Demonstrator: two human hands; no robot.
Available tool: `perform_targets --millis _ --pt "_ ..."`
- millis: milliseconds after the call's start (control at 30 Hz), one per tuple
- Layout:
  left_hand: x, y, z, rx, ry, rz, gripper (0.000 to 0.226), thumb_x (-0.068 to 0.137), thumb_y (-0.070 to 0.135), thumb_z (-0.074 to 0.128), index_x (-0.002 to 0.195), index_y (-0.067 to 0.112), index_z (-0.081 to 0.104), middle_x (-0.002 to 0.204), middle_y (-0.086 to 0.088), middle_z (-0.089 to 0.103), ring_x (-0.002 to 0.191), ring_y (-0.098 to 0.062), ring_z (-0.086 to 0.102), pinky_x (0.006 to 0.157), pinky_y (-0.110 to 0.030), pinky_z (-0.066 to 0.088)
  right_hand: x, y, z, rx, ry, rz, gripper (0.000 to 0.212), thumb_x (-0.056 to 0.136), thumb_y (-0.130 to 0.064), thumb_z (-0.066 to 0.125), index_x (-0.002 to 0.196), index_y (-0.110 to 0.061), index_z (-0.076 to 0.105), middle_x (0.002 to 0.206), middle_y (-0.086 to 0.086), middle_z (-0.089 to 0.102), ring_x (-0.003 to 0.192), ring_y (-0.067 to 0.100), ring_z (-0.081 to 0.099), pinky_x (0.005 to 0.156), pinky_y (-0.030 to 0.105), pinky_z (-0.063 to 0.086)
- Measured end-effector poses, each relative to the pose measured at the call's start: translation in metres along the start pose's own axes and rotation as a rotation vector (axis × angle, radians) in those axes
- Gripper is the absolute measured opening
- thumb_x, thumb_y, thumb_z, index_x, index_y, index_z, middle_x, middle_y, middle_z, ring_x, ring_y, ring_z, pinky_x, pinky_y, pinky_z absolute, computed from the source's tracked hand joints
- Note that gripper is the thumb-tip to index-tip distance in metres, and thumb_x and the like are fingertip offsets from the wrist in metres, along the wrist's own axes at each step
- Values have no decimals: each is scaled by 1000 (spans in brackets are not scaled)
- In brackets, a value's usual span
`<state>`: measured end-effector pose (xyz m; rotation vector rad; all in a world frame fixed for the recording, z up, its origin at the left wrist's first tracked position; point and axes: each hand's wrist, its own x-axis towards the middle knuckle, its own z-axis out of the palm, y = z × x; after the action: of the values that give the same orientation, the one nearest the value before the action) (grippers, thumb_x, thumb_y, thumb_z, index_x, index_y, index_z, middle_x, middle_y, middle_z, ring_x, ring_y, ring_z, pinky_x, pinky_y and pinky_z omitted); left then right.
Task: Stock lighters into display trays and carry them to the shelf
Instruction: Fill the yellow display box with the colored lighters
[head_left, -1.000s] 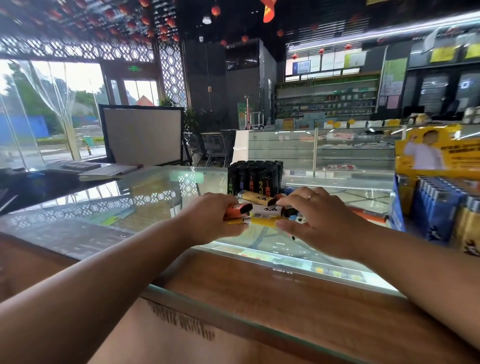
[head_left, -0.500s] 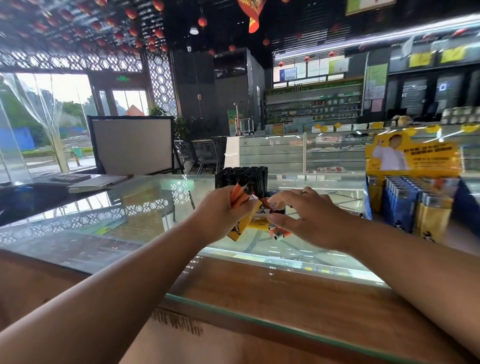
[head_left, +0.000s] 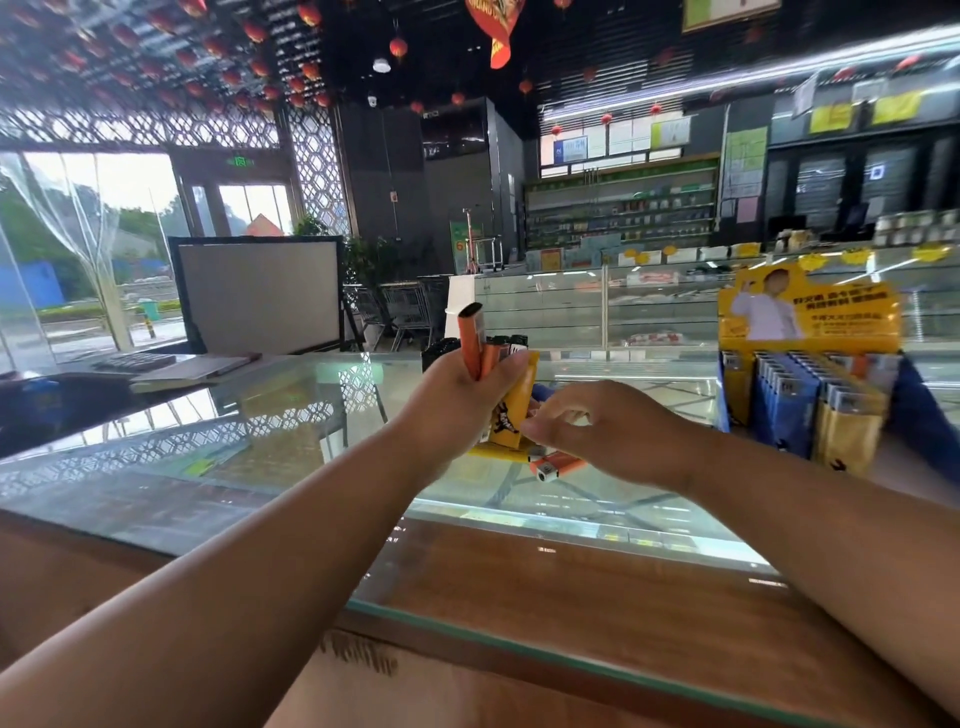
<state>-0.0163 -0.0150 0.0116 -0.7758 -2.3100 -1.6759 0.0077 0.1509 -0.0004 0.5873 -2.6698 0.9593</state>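
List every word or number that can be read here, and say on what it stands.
"6", probably: green floor sign.
Yellow display card: print too blurred.
Green sign over the door: too blurred.
Yellow lighter in the left hand: markings unreadable.

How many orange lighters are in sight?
3: a taller orange lighter and a lower one gripped in the left hand; a third lying on the glass counter below the right hand. Others may be hidden.
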Motion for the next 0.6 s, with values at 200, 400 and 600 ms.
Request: perform_targets --millis 200,400,600 --pt "11 5 16 -119 57 -11 44 95 47 56 82 5 63 71 -11 64 65 -11 58 66 -28 51 -4 -15 -15 202 130 82 27 86 -35 68 76 -9 68 67 -4 66 56 0 56 53 15 39" --pt "16 19 43 -116 64 28 50 88 57 60 82 7 62 78 -12 59 69 -27 51 70 -40 46 -19 -15 -41 301 250 180 28 82 -26 72 88 0 64 71 7 57 65 16 52 61 28 40" --pt "19 38 83 -112 48 101 42 92 49 56 78 9 52 62 -3 42 53 -11 39 54 -24 34 -46 -3 -80 229 314 211 15 83 -21 72 92 -16 61 76 8 66 58 13 59 51 24 44"
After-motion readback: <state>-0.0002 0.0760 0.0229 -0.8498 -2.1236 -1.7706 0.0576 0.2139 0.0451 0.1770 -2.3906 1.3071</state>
